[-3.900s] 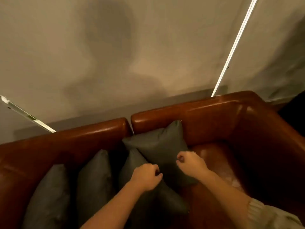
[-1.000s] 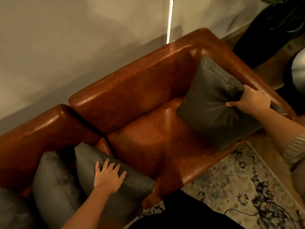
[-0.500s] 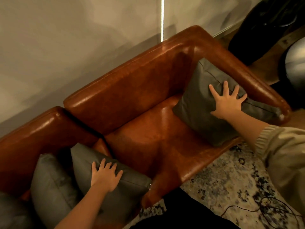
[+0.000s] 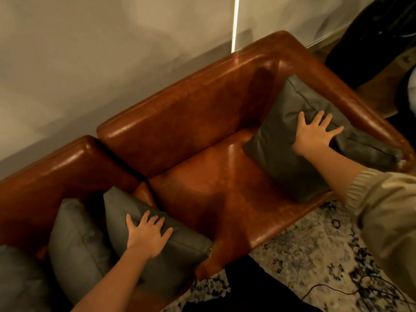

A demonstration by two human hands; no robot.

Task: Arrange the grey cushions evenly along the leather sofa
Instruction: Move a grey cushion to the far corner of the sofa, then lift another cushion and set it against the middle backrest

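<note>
Spreading step in hand. Right hand (image 4: 315,134) flat, grip wide, pressed on cushion (image 4: 286,149) at two o'clock against sofa (image 4: 202,113) arm. Left hand (image 4: 147,235) splayed on crowded cushion (image 4: 180,251) at seven. Next: likely slide toward bare seat.

Grey cushions (image 4: 286,152) (brown sofa (image 4: 202,122))

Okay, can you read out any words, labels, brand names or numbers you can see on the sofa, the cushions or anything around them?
None: no readable text shows on the leather sofa, the grey cushions, the wall or the rug.
The small metal piece at the corner of the cushion under the left hand is too small to show any marking.
</note>
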